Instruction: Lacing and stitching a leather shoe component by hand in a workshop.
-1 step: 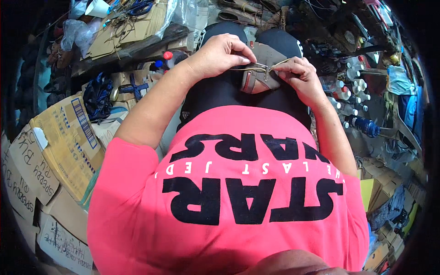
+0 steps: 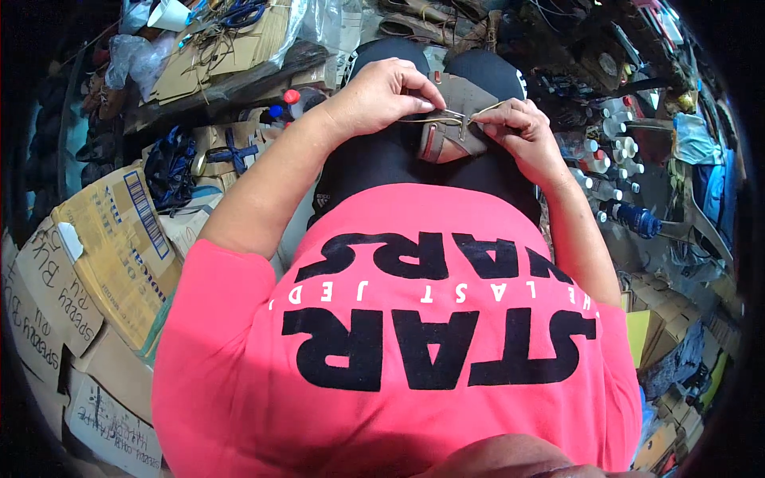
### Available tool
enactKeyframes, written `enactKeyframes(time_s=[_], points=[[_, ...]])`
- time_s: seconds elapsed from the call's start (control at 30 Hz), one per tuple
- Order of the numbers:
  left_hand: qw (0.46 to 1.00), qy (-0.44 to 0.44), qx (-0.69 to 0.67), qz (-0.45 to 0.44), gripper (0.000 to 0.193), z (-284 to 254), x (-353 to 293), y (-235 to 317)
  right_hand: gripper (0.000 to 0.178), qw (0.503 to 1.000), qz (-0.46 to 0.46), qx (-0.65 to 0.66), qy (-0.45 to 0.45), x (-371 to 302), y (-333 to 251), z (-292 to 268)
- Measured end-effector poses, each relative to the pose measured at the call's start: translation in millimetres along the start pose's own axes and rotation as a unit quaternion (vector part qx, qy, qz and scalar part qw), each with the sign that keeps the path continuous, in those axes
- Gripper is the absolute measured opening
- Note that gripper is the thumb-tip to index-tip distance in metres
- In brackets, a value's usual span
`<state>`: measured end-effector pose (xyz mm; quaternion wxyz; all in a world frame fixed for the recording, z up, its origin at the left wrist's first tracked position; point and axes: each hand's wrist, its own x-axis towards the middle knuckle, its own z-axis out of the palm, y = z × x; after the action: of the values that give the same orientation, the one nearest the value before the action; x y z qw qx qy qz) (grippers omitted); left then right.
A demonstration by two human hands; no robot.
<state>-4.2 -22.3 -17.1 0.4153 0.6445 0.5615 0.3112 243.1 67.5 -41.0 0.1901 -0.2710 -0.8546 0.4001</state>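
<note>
Across my thighs lies a tan and grey leather shoe upper [image 2: 453, 148] with small red-edged slots. My left hand [image 2: 389, 94] is above its left side, thumb and forefinger pinching a thin, pale, needle-like piece [image 2: 454, 113] that points right. On the other side, my right hand [image 2: 519, 127] pinches a thin tan cord [image 2: 488, 110] at the upper's edge. Some cord also runs over the leather below my left fingertips. How the needle-like piece and the cord join is too small to tell.
To the left stand cardboard boxes [image 2: 119, 247] and a wooden bench [image 2: 271, 70] with flat cardboard and plastic bags. Several small bottles [image 2: 610, 159] crowd the right side. Beyond my knees lie brown shoes [image 2: 414, 28]. A blue bottle [image 2: 637, 219] is at lower right.
</note>
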Motion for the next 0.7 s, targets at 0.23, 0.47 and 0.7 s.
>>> enactKeyframes(time_s=[0.23,0.47,0.7], points=[[0.990,0.023,0.123,0.069,0.013,0.3,2.2,1.8,0.025,1.000,-0.002,-0.006,-0.007,0.0,2.1,0.9],[0.964,0.059,0.232,0.112,0.011,5.0,3.4,8.1,0.023,1.000,-0.009,0.026,-0.001,-1.3,9.9,4.5],[0.999,-0.011,0.021,0.024,0.015,8.8,11.5,-14.2,0.019,0.997,-0.003,0.078,-0.015,2.6,13.4,6.8]])
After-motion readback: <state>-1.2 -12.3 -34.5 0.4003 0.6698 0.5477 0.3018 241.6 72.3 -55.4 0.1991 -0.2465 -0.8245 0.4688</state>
